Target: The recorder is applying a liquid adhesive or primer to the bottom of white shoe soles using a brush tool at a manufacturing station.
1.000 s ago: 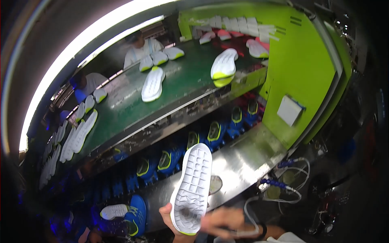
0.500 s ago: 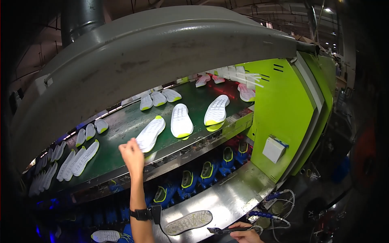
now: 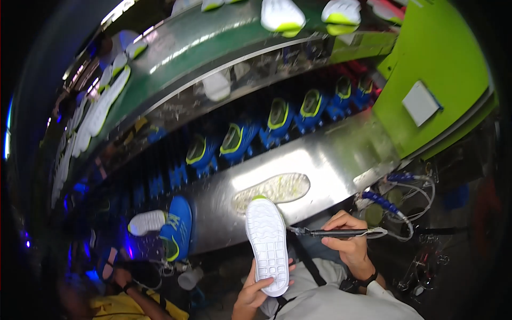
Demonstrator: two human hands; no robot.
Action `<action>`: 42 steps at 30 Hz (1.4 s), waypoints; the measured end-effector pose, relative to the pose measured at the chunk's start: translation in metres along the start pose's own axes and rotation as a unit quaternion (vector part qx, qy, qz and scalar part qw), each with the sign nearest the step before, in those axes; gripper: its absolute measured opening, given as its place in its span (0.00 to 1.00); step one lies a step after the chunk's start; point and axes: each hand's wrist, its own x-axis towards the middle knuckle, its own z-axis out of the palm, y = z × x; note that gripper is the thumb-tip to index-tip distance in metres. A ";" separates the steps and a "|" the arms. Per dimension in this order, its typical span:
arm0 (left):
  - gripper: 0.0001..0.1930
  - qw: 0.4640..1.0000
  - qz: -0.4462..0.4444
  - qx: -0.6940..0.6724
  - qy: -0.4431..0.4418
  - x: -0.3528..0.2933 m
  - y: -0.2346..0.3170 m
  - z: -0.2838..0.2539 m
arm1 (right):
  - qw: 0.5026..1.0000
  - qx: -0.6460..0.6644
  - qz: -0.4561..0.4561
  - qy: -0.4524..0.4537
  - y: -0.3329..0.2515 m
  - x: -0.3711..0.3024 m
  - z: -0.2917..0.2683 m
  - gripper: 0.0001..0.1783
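Observation:
My left hand (image 3: pixel 250 290) grips a white shoe sole (image 3: pixel 266 234) by its lower end, thumb across the treaded face. The sole stands nearly upright in the picture, its yellow-green tip pointing away from me. To its right, my right hand (image 3: pixel 349 242) is closed around a slim black brush (image 3: pixel 330 233) with a clear tube at its back end. The dark brush tip points left, close to the edge of the sole; whether they touch I cannot tell. Beyond the held sole, a stained sole-shaped piece (image 3: pixel 288 186) lies on the metal ledge (image 3: pixel 341 154), partly covered by it.
Blue shoes (image 3: pixel 277 114) line the lower level behind the ledge. Above runs a green conveyor belt (image 3: pixel 186 50) with white soles. A lime-green machine panel (image 3: pixel 453 58) and blue hoses (image 3: pixel 381 202) stand right. Lower left are a blue shoe (image 3: pixel 181 224) and a co-worker's yellow clothing (image 3: pixel 125 309).
My left hand has lifted a white sole off the green belt and brought it down toward me. My right hand, with the brush, is now beside it. The view has tilted downward.

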 end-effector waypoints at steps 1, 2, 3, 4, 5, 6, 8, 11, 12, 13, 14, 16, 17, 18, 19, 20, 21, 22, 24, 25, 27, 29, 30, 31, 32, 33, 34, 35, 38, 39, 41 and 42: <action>0.40 0.996 0.059 0.065 0.023 -0.004 -0.010 -0.004 | 0.994 -0.074 -0.071 -0.029 0.006 0.005 0.009 0.13; 0.38 0.985 0.108 0.130 0.045 -0.013 -0.015 -0.009 | 0.980 -0.124 -0.140 -0.063 0.003 0.014 0.024 0.13; 0.38 0.986 0.092 0.122 0.063 -0.023 -0.018 -0.021 | 0.957 -0.178 -0.208 -0.093 -0.003 0.024 0.041 0.13; 0.38 0.989 0.101 0.094 0.060 -0.031 -0.023 -0.038 | 0.959 -0.170 -0.206 -0.098 0.002 0.031 0.056 0.13; 0.39 0.990 0.115 0.066 0.052 -0.035 -0.027 -0.049 | 0.958 -0.163 -0.209 -0.104 0.010 0.039 0.072 0.13; 0.40 0.981 0.109 0.132 0.091 -0.038 -0.024 -0.039 | 0.968 -0.166 -0.160 -0.100 0.016 0.043 0.089 0.13; 0.39 0.990 0.089 0.077 0.083 -0.038 -0.022 -0.035 | 0.963 -0.176 -0.143 -0.143 0.034 0.036 0.109 0.13; 0.36 0.993 0.104 -0.004 0.049 -0.038 -0.025 -0.047 | 0.938 -0.145 -0.186 -0.252 0.047 -0.002 0.116 0.14; 0.35 0.971 0.149 -0.155 0.104 -0.037 -0.029 -0.048 | 0.947 -0.098 -0.143 -0.270 0.045 -0.006 0.111 0.14; 0.35 0.921 0.190 -0.302 0.156 -0.037 -0.030 -0.047 | 0.952 -0.050 -0.098 -0.287 0.041 -0.008 0.107 0.14; 0.33 0.949 0.198 -0.245 -0.028 -0.037 -0.027 -0.044 | 0.969 -0.062 -0.058 -0.230 0.032 -0.013 0.110 0.14; 0.35 0.950 0.167 -0.216 0.150 -0.027 -0.021 -0.026 | 0.970 -0.091 -0.119 -0.189 0.030 -0.024 0.105 0.13; 0.36 0.932 0.138 -0.238 0.237 -0.015 -0.014 -0.006 | 0.959 -0.133 -0.171 -0.184 0.032 -0.038 0.105 0.13; 0.37 0.965 0.185 -0.158 0.093 -0.006 -0.014 -0.010 | 0.962 -0.097 -0.141 -0.214 0.027 -0.044 0.103 0.13; 0.38 0.970 0.227 -0.075 -0.054 0.003 -0.011 -0.009 | 0.962 -0.060 -0.111 -0.243 0.019 -0.047 0.097 0.14; 0.39 0.970 0.214 -0.104 -0.056 0.008 -0.004 -0.005 | 0.951 -0.056 -0.092 -0.290 0.012 -0.039 0.084 0.18; 0.39 0.968 0.206 -0.131 -0.054 0.013 0.007 0.003 | 0.956 -0.020 -0.046 -0.289 0.002 -0.028 0.075 0.18; 0.39 0.972 0.197 -0.115 -0.049 0.016 0.011 0.012 | 0.962 -0.072 -0.098 -0.246 0.003 -0.026 0.073 0.18; 0.40 0.984 0.137 -0.099 -0.061 0.028 0.023 0.020 | 0.960 -0.119 -0.114 -0.227 -0.003 -0.034 0.070 0.18; 0.39 0.964 0.044 -0.222 -0.136 0.029 0.034 0.024 | 0.963 -0.089 -0.125 -0.223 -0.009 -0.043 0.071 0.17; 0.37 0.993 -0.016 -0.109 -0.052 0.028 0.050 0.031 | 0.939 -0.048 -0.057 -0.336 -0.019 -0.029 0.053 0.15; 0.35 0.995 -0.012 -0.059 -0.083 0.019 0.063 0.038 | 0.944 0.035 -0.141 -0.296 -0.011 -0.011 0.050 0.17; 0.34 0.997 -0.038 -0.045 0.045 0.018 0.073 0.054 | 0.951 -0.006 -0.113 -0.289 -0.013 -0.015 0.059 0.17; 0.33 0.982 -0.077 -0.030 0.170 0.019 0.078 0.062 | 0.958 -0.052 -0.081 -0.271 -0.012 -0.029 0.068 0.18; 0.32 0.989 -0.093 0.087 0.071 0.019 0.087 0.045 | 0.957 -0.018 -0.090 -0.277 0.001 -0.042 0.078 0.16; 0.31 0.980 -0.075 0.169 0.066 0.016 0.097 0.039 | 0.952 -0.038 -0.073 -0.294 0.009 -0.056 0.088 0.14; 0.31 0.988 -0.086 0.123 0.042 -0.003 0.120 0.036 | 0.916 0.053 -0.030 -0.397 0.012 -0.057 0.091 0.13; 0.31 0.992 -0.106 0.072 0.013 -0.011 0.134 0.023 | 0.863 0.137 0.019 -0.485 0.027 -0.057 0.092 0.12; 0.36 0.938 0.202 0.184 0.214 -0.058 0.112 0.031 | 0.841 0.216 0.047 -0.494 0.025 -0.047 0.086 0.10; 0.42 0.890 0.270 0.302 0.208 -0.039 0.084 0.014 | 0.877 0.178 0.050 -0.443 0.037 -0.033 0.071 0.10; 0.46 0.983 0.134 -0.016 -0.123 -0.041 0.067 -0.041 | 0.953 0.124 0.071 -0.268 0.024 -0.027 0.051 0.14; 0.45 0.982 0.145 -0.100 -0.064 -0.037 0.058 -0.036 | 0.971 0.093 0.067 -0.212 0.027 -0.024 0.052 0.15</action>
